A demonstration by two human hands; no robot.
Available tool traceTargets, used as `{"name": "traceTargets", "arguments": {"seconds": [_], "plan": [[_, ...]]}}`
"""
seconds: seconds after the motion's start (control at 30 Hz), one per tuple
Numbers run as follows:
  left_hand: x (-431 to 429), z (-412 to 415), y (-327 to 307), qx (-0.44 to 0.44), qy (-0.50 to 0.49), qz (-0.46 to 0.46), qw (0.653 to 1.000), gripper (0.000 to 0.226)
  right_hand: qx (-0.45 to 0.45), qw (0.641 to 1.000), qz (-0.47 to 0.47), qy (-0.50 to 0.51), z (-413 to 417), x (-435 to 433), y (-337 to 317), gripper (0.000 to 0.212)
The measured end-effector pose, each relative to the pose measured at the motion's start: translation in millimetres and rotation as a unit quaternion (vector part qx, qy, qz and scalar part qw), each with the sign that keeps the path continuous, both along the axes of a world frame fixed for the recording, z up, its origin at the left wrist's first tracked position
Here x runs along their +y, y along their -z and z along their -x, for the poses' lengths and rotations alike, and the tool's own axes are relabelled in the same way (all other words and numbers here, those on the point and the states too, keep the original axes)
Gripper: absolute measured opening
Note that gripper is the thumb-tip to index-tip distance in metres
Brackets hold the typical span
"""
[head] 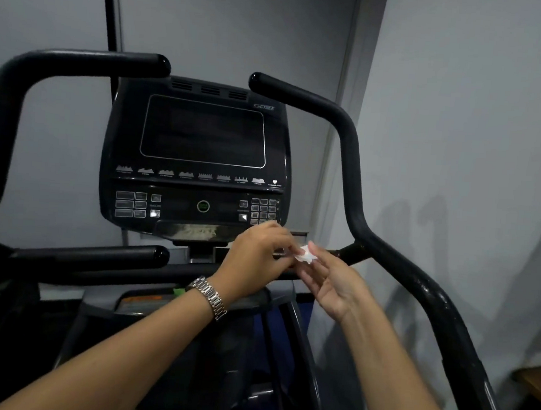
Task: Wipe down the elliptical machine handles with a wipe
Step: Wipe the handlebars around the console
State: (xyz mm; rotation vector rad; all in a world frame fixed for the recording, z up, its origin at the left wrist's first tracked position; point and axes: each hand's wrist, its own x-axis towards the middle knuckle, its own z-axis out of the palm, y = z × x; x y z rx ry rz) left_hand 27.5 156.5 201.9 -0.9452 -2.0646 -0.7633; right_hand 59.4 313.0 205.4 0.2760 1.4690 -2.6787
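A small crumpled white wipe (305, 255) sits right of the frame's centre, pinched between both hands just below the console (199, 155). Behind it a short dark grip bar (350, 253) runs rightward to the right handle (354, 178), which curves up toward the upper centre. The left handle (48, 64) arches across the upper left. The left hand (254, 261), a metal watch (208, 295) at its wrist, curls its fingertips onto the wipe; the right hand (331, 282), palm up and half open, holds it from the other side.
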Motion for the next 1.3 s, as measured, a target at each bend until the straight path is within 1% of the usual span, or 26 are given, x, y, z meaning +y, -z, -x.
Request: {"name": "traceTargets", "arguments": {"seconds": [0.03, 0.1, 0.17, 0.2, 0.23, 0.3, 0.37, 0.4, 0.43, 0.5, 0.57, 0.63, 0.67, 0.7, 0.73, 0.77, 0.8, 0.83, 0.9, 1.0, 1.1, 1.2, 1.3], "plan": [[-3.3, 0.4, 1.3, -0.014, 0.006, 0.015, 1.000, 0.010, 0.002, 1.000, 0.006, 0.012, 2.1, -3.1, -0.5, 0.021], [-11.9, 0.1, 1.4, -0.067, 0.020, 0.030, 0.997, 0.015, 0.003, 1.000, 0.004, 0.011, 6.8, -7.5, 0.2, 0.019], [-22.6, -2.7, 0.4, -0.149, 0.044, 0.023, 0.988, 0.025, 0.005, 1.000, -0.013, 0.010, 10.0, -11.7, 2.1, 0.011], [-28.6, -4.2, 1.0, -0.185, 0.057, 0.005, 0.981, 0.028, 0.010, 1.000, -0.024, 0.016, 10.8, -14.3, 2.6, 0.009], [-34.7, -5.1, 1.7, -0.206, 0.059, -0.018, 0.977, 0.028, 0.019, 0.998, -0.045, 0.029, 11.6, -16.1, 2.6, 0.008], [-49.5, -4.8, 6.3, -0.207, 0.013, -0.053, 0.977, 0.026, 0.050, 0.988, -0.129, 0.072, 13.2, -18.8, 2.3, 0.011], [-64.3, -3.3, 12.5, -0.193, -0.060, -0.066, 0.977, 0.028, 0.103, 0.962, -0.218, 0.126, 16.3, -19.6, 2.0, 0.015], [-70.4, -2.2, 15.2, -0.192, -0.087, -0.065, 0.975, 0.032, 0.140, 0.943, -0.259, 0.152, 18.8, -19.9, 1.8, 0.017], [-75.4, -1.8, 18.1, -0.194, -0.110, -0.059, 0.973, 0.038, 0.184, 0.918, -0.303, 0.176, 21.4, -20.5, 2.3, 0.017], [-80.7, -2.0, 22.7, -0.209, -0.143, -0.038, 0.967, 0.050, 0.279, 0.847, -0.398, 0.217, 25.5, -26.0, 2.7, 0.016], [-80.1, -1.8, 26.1, -0.230, -0.154, -0.032, 0.960, 0.053, 0.372, 0.748, -0.502, 0.226, 27.6, -37.5, 4.8, 0.019], [-76.8, -0.5, 28.2, -0.235, -0.149, -0.035, 0.960, 0.045, 0.449, 0.642, -0.587, 0.202, 29.3, -53.4, 13.7, 0.024], [-74.8, 0.7, 29.0, -0.230, -0.145, -0.034, 0.962, 0.038, 0.474, 0.605, -0.614, 0.180, 29.6, -61.9, 21.5, 0.028], [-73.0, 1.9, 29.4, -0.222, -0.142, -0.032, 0.964, 0.030, 0.488, 0.580, -0.633, 0.158, 28.9, -69.0, 30.6, 0.032], [-71.6, 3.1, 29.5, -0.214, -0.142, -0.034, 0.966, 0.023, 0.498, 0.564, -0.644, 0.141, 27.8, -73.5, 40.5, 0.035], [-70.8, 4.2, 29.2, -0.211, -0.142, -0.042, 0.966, 0.020, 0.504, 0.557, -0.647, 0.130, 26.7, -74.0, 49.8, 0.036], [-70.0, 5.3, 28.9, -0.214, -0.144, -0.053, 0.965, 0.020, 0.507, 0.558, -0.645, 0.127, 25.9, -70.9, 57.3, 0.037], [-69.5, 6.1, 28.5, -0.221, -0.144, -0.061, 0.963, 0.021, 0.503, 0.565, -0.640, 0.134, 25.8, -65.1, 62.4, 0.037], [-69.2, 8.6, 28.4, -0.235, -0.147, -0.064, 0.959, 0.024, 0.471, 0.589, -0.635, 0.170, 31.0, -51.9, 63.9, 0.035], [-69.4, 12.1, 28.3, -0.248, -0.152, -0.066, 0.954, 0.024, 0.422, 0.623, -0.627, 0.205, 41.9, -49.7, 51.1, 0.035], [-68.5, 13.3, 26.9, -0.244, -0.149, -0.063, 0.956, 0.019, 0.440, 0.622, -0.622, 0.180, 30.7, -73.6, 54.3, 0.041], [-68.8, 12.5, 25.0, -0.236, -0.147, -0.043, 0.960, 0.015, 0.454, 0.633, -0.607, 0.158, 20.7, -75.2, 71.5, 0.043], [-69.4, 13.9, 24.7, -0.244, -0.156, -0.035, 0.957, 0.022, 0.399, 0.660, -0.605, 0.200, 28.4, -63.6, 69.7, 0.036]]}}
